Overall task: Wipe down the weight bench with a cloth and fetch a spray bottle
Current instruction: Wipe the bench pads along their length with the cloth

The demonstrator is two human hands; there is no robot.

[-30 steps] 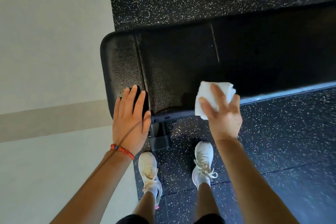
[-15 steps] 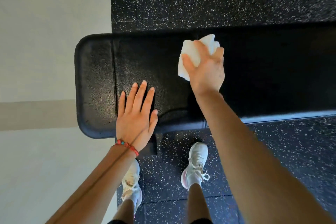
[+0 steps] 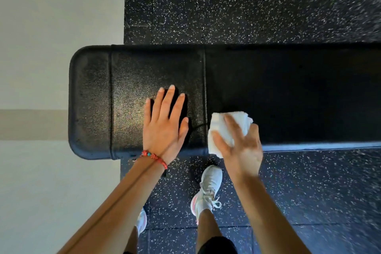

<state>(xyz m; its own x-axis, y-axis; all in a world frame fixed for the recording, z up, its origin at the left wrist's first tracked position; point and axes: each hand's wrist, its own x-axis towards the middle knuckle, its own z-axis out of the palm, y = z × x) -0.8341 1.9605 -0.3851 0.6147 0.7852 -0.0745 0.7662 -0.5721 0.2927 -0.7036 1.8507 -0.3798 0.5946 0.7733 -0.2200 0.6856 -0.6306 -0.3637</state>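
Observation:
A black padded weight bench (image 3: pixel 288 93) runs across the view from left of centre to the right edge. My left hand (image 3: pixel 165 123) lies flat on its pad with straight fingers, a red bead bracelet on the wrist. My right hand (image 3: pixel 241 144) presses a folded white cloth (image 3: pixel 218 130) against the bench's near edge, fingers spread over it and thumb along its left side. No spray bottle is in view.
Black speckled rubber flooring (image 3: pixel 247 2) surrounds the bench. A pale smooth floor (image 3: pixel 51 27) with a tan stripe lies to the left. My feet in white sneakers (image 3: pixel 208 187) stand close to the bench's near side.
My right hand drew the cloth back from the far side of the pad to its near edge. My left hand stays flat on the pad; the view shifted slightly.

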